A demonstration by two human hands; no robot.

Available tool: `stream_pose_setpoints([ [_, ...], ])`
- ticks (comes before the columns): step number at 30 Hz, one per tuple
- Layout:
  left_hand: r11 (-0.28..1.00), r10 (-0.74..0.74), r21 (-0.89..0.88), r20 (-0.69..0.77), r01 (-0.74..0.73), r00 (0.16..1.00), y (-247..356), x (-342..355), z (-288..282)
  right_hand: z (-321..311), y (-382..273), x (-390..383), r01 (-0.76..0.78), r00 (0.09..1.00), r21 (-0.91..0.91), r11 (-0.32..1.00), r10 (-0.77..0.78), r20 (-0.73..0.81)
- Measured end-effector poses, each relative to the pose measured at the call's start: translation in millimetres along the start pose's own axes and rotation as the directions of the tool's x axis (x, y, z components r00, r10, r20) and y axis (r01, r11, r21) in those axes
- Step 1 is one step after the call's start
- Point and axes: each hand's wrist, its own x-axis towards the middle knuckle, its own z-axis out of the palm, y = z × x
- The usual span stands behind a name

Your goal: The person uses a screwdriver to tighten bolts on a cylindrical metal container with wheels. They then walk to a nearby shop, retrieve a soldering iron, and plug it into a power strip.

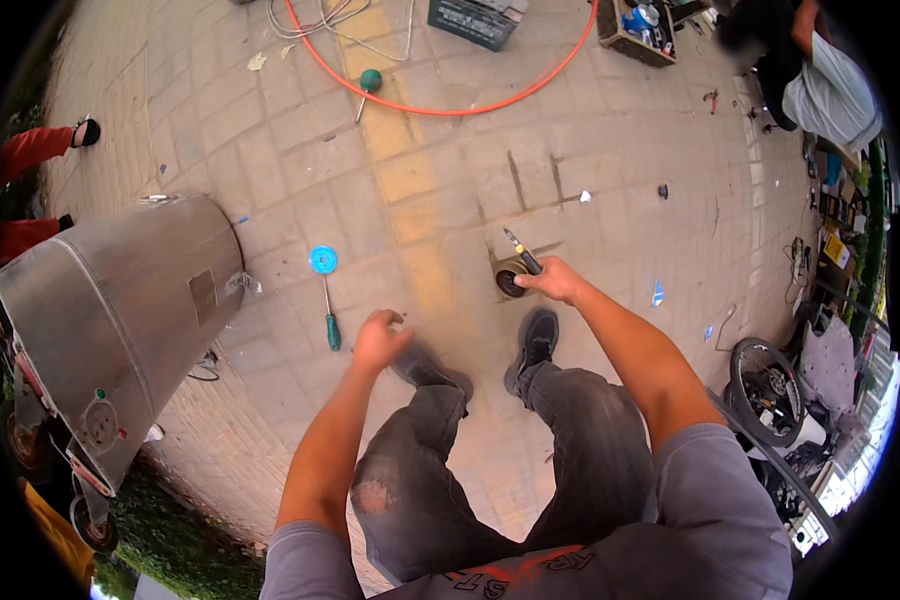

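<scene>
In my right hand is a slim hand tool with a black handle, a yellow band and a pale metal tip that points away from me. Right beside those fingers is a round, brass-coloured part with a dark hollow middle; whether the hand also grips it I cannot tell. My left hand hangs above the paving with nothing in it, its fingers loosely bent and apart. Left of it lies a screwdriver with a green handle, its shaft reaching toward a blue disc.
A large metal drum lies at the left. Ahead are a green-knobbed screwdriver, an orange hose, a battery and a wooden box of parts. A wheel stands at right; another person is at far right.
</scene>
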Motion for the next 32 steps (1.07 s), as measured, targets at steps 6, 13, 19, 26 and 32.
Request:
stream_pose_setpoints([
  [6, 0.919, 0.383, 0.091, 0.021, -0.384, 0.923, -68, 68, 50, -2, 56, 94, 0.279, 0.949, -0.431, 0.858, -0.178, 0.261],
  [13, 0.861, 0.482, 0.218, -0.066, -0.459, 0.874, -93, 79, 71, -15, 66, 91, 0.346, 0.926, -0.555, 0.756, -0.371, 0.071],
  [19, 0.97, 0.233, 0.219, -0.687, -0.11, 0.688, -132, 93, 2, -33, 109, 73, 0.225, 0.812, -0.603, 0.765, -0.49, -0.318],
  [26, 0.97, -0.069, 0.035, -0.91, 0.241, 0.408, -229, 115, -46, -31, 154, 65, 0.135, 0.719, -0.688, 0.713, -0.548, -0.427],
  [32, 0.968, -0.206, -0.114, -0.872, 0.225, 0.443, -252, 153, -60, -68, 168, 54, 0.101, 0.661, -0.624, 0.775, -0.522, -0.54],
])
